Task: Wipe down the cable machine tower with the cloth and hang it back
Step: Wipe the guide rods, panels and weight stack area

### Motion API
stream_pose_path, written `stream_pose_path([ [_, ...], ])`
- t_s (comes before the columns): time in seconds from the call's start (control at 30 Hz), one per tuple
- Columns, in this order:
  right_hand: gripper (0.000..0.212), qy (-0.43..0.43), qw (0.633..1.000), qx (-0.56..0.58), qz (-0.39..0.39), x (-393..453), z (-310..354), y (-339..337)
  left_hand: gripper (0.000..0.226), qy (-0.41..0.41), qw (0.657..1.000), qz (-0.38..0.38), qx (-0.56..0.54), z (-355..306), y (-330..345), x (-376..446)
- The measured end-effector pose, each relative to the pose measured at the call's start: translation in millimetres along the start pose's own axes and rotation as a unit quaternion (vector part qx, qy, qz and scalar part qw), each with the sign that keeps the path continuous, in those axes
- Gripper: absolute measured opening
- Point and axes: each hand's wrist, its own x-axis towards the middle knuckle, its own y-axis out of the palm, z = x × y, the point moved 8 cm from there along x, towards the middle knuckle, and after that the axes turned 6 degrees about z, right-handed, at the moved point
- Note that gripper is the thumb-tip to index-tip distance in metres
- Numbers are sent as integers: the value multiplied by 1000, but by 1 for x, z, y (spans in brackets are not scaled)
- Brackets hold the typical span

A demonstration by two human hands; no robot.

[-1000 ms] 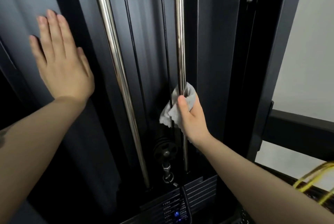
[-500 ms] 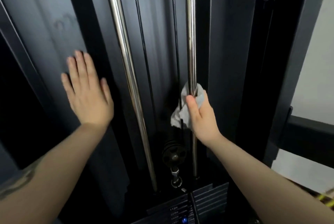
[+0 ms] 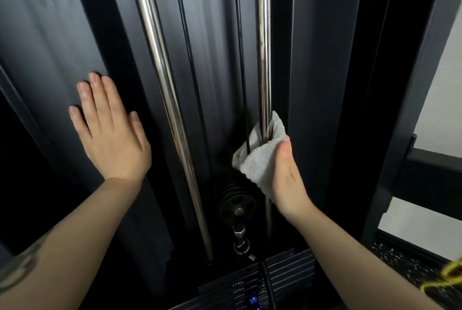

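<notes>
Right hand grips the grey cloth, wrapped around the right chrome guide rod. Left hand lies open and empty, flat against the tower panel. Recommended: maintain full wrap, stroke the rod's length, avoid the adjacent cable.

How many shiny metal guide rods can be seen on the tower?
2. The left rod runs bare beside the flat left hand. The right rod has the cloth wrapped around it, held by the right hand. Others may be hidden.
</notes>
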Motion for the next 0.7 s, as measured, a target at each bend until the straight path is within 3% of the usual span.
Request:
stream_pose_path([
  [0.2, 26, 149, 989, -16, 16, -88, -79, 6, 59, 1, 1000, 6, 5, -3, -5, -1],
  [0.43, 26, 81, 993, -23, -77, -48, -40, 0, 58, 0, 1000, 6, -1, -1, -4, -2],
  [0.6, 23, 184, 981, -52, -21, -92, -92, 10, 59, 3, 1000, 14, -3, -1, -4, -2],
  [0.7, 30, 203, 977, -61, 4, -86, -85, 3, 59, 3, 1000, 18, -5, -1, -2, -2],
])
